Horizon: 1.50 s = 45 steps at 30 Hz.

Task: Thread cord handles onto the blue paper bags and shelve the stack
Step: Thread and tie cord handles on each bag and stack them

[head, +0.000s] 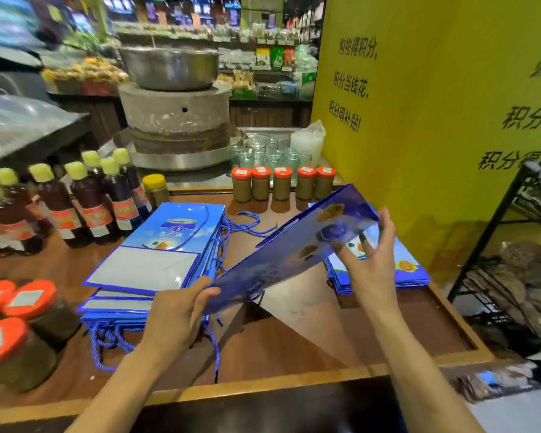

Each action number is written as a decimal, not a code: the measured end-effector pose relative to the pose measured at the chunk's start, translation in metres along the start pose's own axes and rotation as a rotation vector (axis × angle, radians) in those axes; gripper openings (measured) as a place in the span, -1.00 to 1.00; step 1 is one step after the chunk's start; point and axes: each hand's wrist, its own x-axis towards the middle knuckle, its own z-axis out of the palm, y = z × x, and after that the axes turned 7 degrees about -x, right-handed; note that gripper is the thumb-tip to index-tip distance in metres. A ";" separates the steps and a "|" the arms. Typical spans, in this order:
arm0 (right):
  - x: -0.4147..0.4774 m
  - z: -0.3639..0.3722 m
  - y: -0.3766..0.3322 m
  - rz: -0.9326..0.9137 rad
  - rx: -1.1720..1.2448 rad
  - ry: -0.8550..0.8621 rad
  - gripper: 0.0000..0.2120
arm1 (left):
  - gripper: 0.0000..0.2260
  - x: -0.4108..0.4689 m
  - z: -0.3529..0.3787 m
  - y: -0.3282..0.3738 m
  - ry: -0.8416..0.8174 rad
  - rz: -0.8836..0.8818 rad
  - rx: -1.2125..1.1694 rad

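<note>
Left hand (175, 317) pinches the near lower corner of a flat blue paper bag (294, 245) between thumb and curled fingers. Right hand (372, 260) has its fingers spread and nearly straight, touching the bag's raised far end; a firm grip there cannot be confirmed. Bag is held tilted above the wooden table (294, 342), between two piles. Left stack (156, 254) lies flat with blue cords hanging over its near edge. Right stack (409, 267) lies beside the yellow panel (419, 120). Loose cord (250, 223) rests before the orange-lidded jars (281, 182).
</note>
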 end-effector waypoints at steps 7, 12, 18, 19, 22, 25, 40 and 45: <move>0.022 0.061 0.016 0.127 0.230 -0.189 -0.34 | -0.48 -0.006 0.009 0.014 0.166 -0.392 -0.450; -0.009 0.054 0.053 0.226 0.249 -0.357 -0.36 | -0.66 0.008 0.019 0.019 0.124 -0.753 -0.691; -0.048 0.029 0.070 0.455 0.169 -0.645 -0.54 | -0.68 0.020 0.057 0.001 0.087 -1.005 -0.826; -0.052 0.029 0.072 0.490 0.164 -0.617 -0.57 | -0.72 0.020 0.064 -0.005 0.040 -1.023 -0.781; -0.056 0.029 0.076 0.585 0.173 -0.529 -0.57 | -0.91 0.006 0.083 -0.022 -0.085 -1.082 -0.745; -0.059 0.025 0.071 0.682 0.148 -0.479 -0.49 | -0.76 -0.007 0.088 -0.021 -0.079 -0.998 -0.743; -0.054 -0.027 -0.011 0.198 0.149 -0.549 -0.89 | -0.58 -0.012 0.094 -0.016 -0.101 -0.903 -0.558; -0.051 0.006 -0.045 0.091 0.306 -0.665 -0.71 | -0.59 -0.012 0.091 -0.011 -0.188 -0.759 -0.436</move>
